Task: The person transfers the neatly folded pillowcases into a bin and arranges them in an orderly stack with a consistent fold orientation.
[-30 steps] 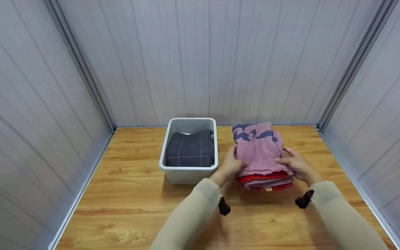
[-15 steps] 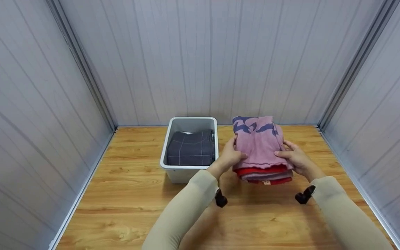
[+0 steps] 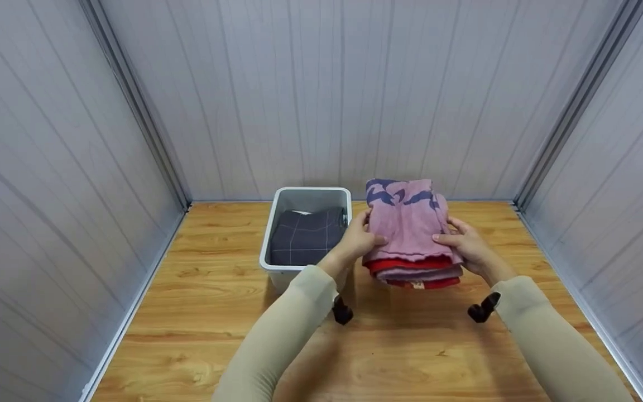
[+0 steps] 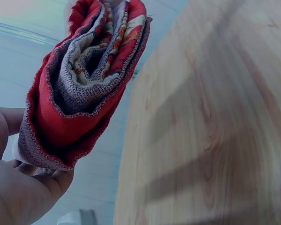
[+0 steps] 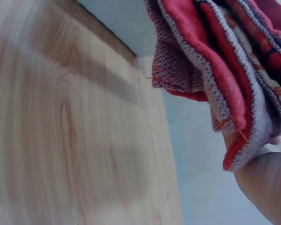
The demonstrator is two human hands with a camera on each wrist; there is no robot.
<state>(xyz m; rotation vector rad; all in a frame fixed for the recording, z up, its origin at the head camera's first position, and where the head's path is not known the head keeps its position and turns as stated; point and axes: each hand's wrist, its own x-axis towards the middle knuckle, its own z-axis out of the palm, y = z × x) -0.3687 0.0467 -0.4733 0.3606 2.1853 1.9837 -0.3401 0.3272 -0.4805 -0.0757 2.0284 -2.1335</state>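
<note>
Both hands hold a folded towel (image 3: 408, 226), pink with a blue-grey pattern on top and red inner layers showing at the near edge. My left hand (image 3: 355, 240) grips its left side, thumb on top and fingers underneath. On the right side my right hand (image 3: 472, 248) grips it the same way. The left wrist view shows the rolled layers of the towel (image 4: 79, 89) end-on, raised over the wooden surface. In the right wrist view, the towel's stitched edges (image 5: 215, 79) hide most of the right fingers.
A white plastic bin (image 3: 267, 245) stands left of the towel, with a folded dark checked cloth (image 3: 306, 237) inside. My left forearm overlaps its near right corner. Pale panel walls (image 3: 321, 100) enclose the wooden surface (image 3: 215, 312) at the back and sides.
The towel has risen and shifted slightly left and away from me, with both hands still gripping it. My left forearm now overlaps the bin's corner. The bin has stayed in place.
</note>
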